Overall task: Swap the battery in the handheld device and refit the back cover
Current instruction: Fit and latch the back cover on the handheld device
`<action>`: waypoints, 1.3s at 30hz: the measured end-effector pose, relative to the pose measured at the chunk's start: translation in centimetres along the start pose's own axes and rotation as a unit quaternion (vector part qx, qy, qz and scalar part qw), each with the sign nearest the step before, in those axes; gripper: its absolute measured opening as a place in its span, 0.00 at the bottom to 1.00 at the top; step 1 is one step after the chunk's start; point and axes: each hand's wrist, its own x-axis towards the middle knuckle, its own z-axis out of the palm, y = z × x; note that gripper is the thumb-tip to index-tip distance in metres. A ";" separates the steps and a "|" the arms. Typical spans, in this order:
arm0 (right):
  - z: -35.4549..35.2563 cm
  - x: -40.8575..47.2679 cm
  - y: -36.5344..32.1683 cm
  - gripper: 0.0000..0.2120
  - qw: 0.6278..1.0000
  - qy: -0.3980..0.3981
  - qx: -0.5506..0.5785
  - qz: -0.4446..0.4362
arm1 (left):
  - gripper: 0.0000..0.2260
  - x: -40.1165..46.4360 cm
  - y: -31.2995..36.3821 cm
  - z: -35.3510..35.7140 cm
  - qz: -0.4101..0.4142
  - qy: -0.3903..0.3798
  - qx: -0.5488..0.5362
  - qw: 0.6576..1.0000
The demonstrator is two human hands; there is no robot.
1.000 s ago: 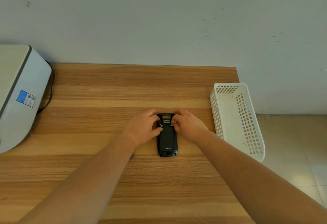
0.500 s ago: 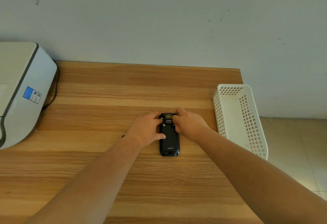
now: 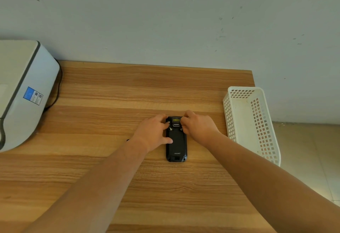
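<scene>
The black rectangular plastic handheld device lay face down and flat on the light-brown wood-grain table, its long axis running away from the person, with the printed back cover facing up and seated on the body. The device sat directly between the two hands, at their fingertips.

The left hand rested against the device's left edge. Its fingers were curled, the fingertips were at the upper left corner beside the small silver fastener, and the thumb lay across the cover's left side. The hand was partly closed and pressed on the device rather than wrapped around it.

The right hand rested against the upper right edge, fingers curled inward over the top right corner. Whether these fingers pinched a fastener could not be told, because they hid that corner.

Both hands stayed low on the tabletop; the device's lower half, nearer the person than either hand, was uncovered.

To the right of the right hand, well apart, a white perforated plastic basket overhung the table's right edge. Far to the left of the left hand stood a white and grey plastic machine with a blue label.
</scene>
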 end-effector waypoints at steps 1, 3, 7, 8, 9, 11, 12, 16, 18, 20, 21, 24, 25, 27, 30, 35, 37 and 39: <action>0.1 0.2 0.0 0.14 1.000 0.007 0.002 0.002 | 0.31 0.0 0.0 0.0 -0.002 -0.001 0.002 1.000; 0.1 0.4 0.2 0.13 1.000 0.010 0.007 -0.002 | 0.31 0.0 0.0 0.0 -0.003 -0.002 0.008 1.000; -0.1 0.2 0.9 0.13 0.998 0.003 0.065 -0.001 | 0.31 -0.1 0.1 -0.2 0.001 -0.008 0.025 1.000; -0.1 0.0 1.1 0.12 0.997 0.002 0.074 -0.001 | 0.31 -0.1 0.1 -0.3 0.001 -0.011 0.028 1.000; -0.1 -0.1 1.1 0.12 0.997 0.002 0.078 -0.003 | 0.30 -0.1 0.1 -0.3 0.001 -0.013 0.030 0.999; 0.0 -0.3 1.0 0.12 0.997 -0.001 0.076 -0.006 | 0.30 -0.1 0.1 -0.4 0.001 -0.016 0.034 0.999; 0.1 -0.3 1.0 0.12 0.997 -0.001 0.071 -0.007 | 0.30 -0.1 0.1 -0.4 0.002 -0.016 0.034 0.999; 0.1 -0.2 0.8 0.14 0.999 0.007 0.034 -0.014 | 0.30 0.0 0.2 -0.3 0.003 -0.010 0.035 0.999; 0.2 -0.2 0.7 0.14 1.000 0.009 0.015 -0.021 | 0.30 0.1 0.1 -0.2 0.002 -0.010 0.036 0.999; 0.3 -0.2 0.6 0.14 1.000 0.013 0.004 -0.027 | 0.30 0.1 0.1 -0.2 0.004 -0.007 0.035 0.999; 0.3 -0.3 0.6 0.14 0.999 0.015 0.002 -0.028 | 0.31 0.1 0.1 -0.2 0.004 -0.004 0.030 1.000; 0.4 -0.5 0.5 0.14 0.999 0.023 -0.004 -0.031 | 0.33 0.2 0.2 -0.2 -0.003 0.005 0.010 1.000; 0.5 -0.4 0.5 0.14 0.999 0.026 -0.005 -0.029 | 0.33 0.2 0.2 -0.2 -0.003 0.006 0.007 1.000; 0.6 -0.2 0.3 0.14 0.999 0.032 -0.006 -0.021 | 0.32 0.3 0.1 -0.1 -0.001 0.008 0.009 1.000; 0.8 0.3 0.1 0.13 0.999 0.040 0.000 -0.010 | 0.30 0.3 0.0 0.0 0.002 0.010 0.018 1.000; 0.5 0.0 0.3 0.11 0.994 0.048 0.096 0.035 | 0.29 0.2 0.0 0.1 0.011 0.013 0.037 0.999; 0.3 -0.2 0.5 0.09 0.985 0.045 0.155 0.069 | 0.29 0.2 0.1 0.2 0.010 0.018 0.037 0.999; 0.4 -0.6 0.3 0.09 0.969 0.057 0.219 0.102 | 0.29 0.1 0.0 0.5 0.007 0.032 0.013 0.999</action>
